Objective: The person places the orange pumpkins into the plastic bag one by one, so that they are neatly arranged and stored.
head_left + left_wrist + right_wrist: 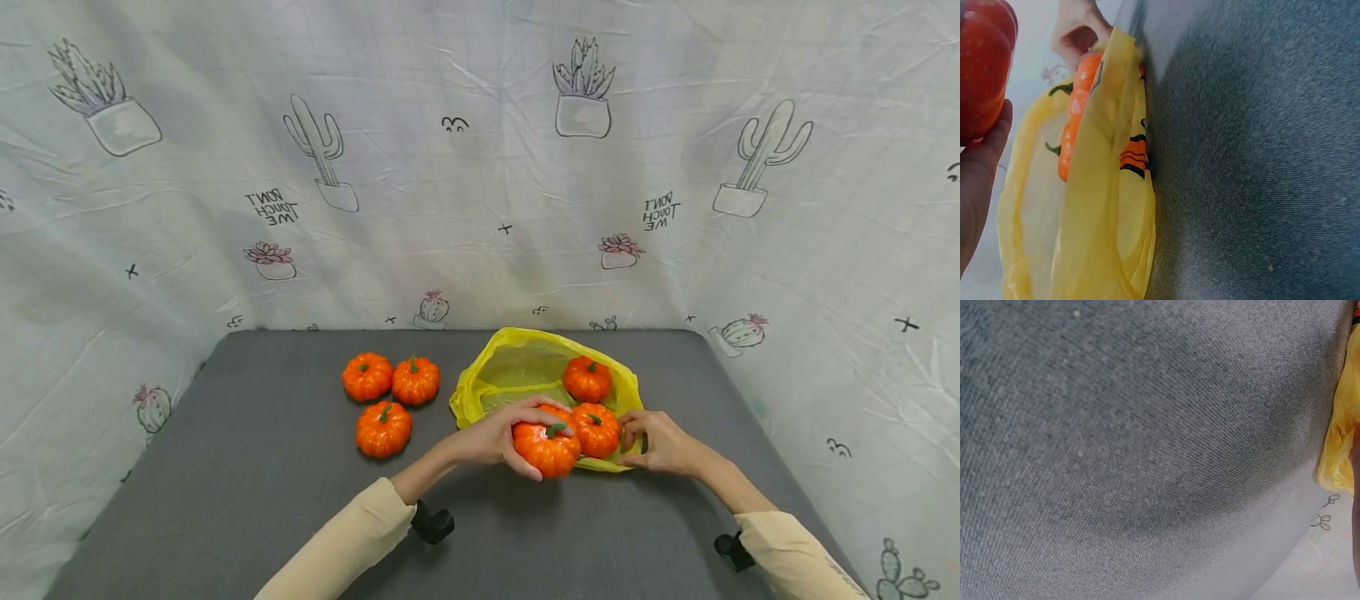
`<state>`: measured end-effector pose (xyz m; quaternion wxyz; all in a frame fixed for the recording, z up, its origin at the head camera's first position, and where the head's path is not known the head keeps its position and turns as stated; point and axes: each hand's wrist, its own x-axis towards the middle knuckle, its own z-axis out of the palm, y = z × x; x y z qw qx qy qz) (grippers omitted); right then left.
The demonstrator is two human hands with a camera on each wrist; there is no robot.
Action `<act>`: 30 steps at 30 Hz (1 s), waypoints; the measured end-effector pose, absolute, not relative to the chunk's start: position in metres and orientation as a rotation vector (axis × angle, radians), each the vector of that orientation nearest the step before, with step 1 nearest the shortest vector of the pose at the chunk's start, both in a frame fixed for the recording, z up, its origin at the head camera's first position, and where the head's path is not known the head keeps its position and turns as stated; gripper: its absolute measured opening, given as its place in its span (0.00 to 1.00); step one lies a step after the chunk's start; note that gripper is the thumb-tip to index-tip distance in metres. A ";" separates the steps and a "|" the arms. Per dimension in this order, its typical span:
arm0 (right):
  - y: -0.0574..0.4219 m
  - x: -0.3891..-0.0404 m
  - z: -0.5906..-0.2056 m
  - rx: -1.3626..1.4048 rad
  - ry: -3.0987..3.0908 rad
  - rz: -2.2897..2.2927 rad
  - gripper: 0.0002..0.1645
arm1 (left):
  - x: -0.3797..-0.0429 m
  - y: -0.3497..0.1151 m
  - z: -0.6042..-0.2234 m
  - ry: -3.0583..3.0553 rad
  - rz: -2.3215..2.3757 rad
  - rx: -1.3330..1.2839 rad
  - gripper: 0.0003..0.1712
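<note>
In the head view my left hand (498,433) grips a small orange pumpkin (547,450) with a green stem, fingers over its top and thumb at its lower side. It is held at the near rim of a yellow plastic bag (480,375), whose mouth gapes open. Two more pumpkins lie in the bag, one at the back (587,379) and one nearer (597,431). My right hand (667,444) pinches the bag's right edge between thumb and fingers. In the left wrist view the held pumpkin (985,69) is partly cut off. The right wrist view catches only a strip of the bag (1344,419).
Left of the bag, three pumpkins sit close together on the grey table (262,467): one at the back left (367,377), one beside it (416,381) and one in front (383,430). A pale curtain (480,183) printed with cacti hangs behind the table and along its sides.
</note>
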<state>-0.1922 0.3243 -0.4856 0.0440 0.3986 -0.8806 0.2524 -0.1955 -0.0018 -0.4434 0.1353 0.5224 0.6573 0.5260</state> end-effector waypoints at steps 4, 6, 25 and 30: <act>0.325 -0.194 -0.487 1.221 -2.682 0.780 0.18 | -0.205 -0.001 -0.446 1.923 1.515 1.493 0.34; 0.325 -0.194 -0.488 1.220 -2.679 0.780 0.19 | -0.210 -0.001 -0.446 1.944 1.499 1.481 0.35; 0.325 -0.195 -0.487 1.243 -2.659 0.792 0.18 | -0.258 0.012 -0.448 2.152 1.492 1.062 0.42; 0.324 -0.195 -0.488 1.251 -2.645 0.795 0.18 | -0.266 0.016 -0.456 2.161 1.457 1.035 0.42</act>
